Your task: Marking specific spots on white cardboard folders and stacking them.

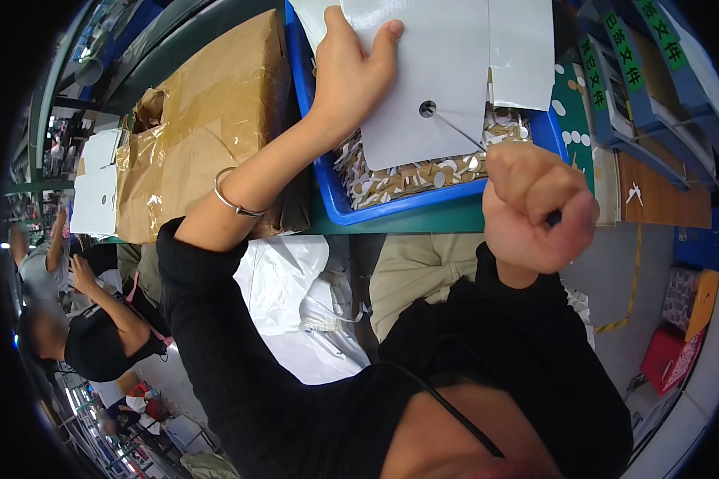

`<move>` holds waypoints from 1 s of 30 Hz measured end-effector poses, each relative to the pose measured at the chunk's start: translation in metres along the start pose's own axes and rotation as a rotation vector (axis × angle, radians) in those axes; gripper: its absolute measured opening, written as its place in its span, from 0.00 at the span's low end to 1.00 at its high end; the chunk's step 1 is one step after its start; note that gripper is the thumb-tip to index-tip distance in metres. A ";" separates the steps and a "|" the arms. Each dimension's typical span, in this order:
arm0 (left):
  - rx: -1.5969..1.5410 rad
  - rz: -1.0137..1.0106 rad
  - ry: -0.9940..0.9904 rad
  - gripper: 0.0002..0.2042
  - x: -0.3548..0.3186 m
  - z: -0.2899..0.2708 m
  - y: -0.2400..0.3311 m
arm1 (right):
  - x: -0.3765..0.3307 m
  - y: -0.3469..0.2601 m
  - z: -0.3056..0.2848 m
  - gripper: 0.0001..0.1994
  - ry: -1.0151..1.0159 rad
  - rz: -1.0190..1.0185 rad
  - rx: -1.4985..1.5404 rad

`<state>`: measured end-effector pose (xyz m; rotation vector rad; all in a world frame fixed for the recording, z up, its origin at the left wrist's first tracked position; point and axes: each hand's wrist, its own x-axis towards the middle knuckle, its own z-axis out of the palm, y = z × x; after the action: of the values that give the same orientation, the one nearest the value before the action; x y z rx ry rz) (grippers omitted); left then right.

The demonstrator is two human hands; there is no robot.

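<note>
So, your right hand [538,206] clenches a thin rod [459,132] slanting up-left to the hole [428,108] in the white card [431,60], over the blue tray [407,204]; your left hand [355,76] touches the card, grip unclear.

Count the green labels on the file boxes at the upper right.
3: left label, middle label and right label, on neighbouring file boxes right of the blue tray. Others may be out of view.
</note>
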<state>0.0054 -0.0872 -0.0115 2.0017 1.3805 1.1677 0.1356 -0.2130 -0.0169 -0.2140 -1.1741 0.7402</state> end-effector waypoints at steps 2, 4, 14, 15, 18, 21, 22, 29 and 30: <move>-0.027 0.044 0.017 0.18 -0.009 0.004 0.010 | -0.007 0.016 -0.003 0.17 0.048 0.016 0.014; -0.091 0.133 0.025 0.17 -0.017 0.012 0.027 | -0.008 0.034 -0.009 0.17 0.162 0.048 0.025; -0.199 0.043 -0.035 0.18 -0.002 -0.003 -0.008 | 0.028 -0.113 -0.012 0.20 0.164 -0.274 -0.009; -0.249 0.012 -0.031 0.18 -0.003 -0.004 -0.011 | 0.024 -0.125 -0.028 0.20 0.104 -0.281 -0.009; -0.489 -0.128 -0.072 0.18 -0.005 -0.009 0.006 | 0.020 -0.128 -0.042 0.18 0.357 -0.410 -0.432; -0.731 -0.245 -0.126 0.18 -0.004 -0.014 0.020 | 0.013 -0.107 -0.055 0.05 0.153 -0.403 -1.355; -0.772 -0.270 -0.146 0.18 -0.005 -0.015 0.021 | 0.015 -0.099 -0.052 0.05 -0.038 -0.249 -1.382; -0.899 -0.324 -0.278 0.18 -0.008 -0.016 0.025 | 0.018 -0.023 -0.043 0.09 -0.398 -0.025 -1.078; -0.892 -0.321 -0.289 0.18 -0.011 -0.018 0.023 | 0.014 -0.012 -0.039 0.09 -0.286 -0.184 -0.948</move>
<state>0.0007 -0.1085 0.0107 1.1962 0.7746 1.0288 0.1775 -0.2047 -0.0159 -0.7918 -1.7319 -0.0029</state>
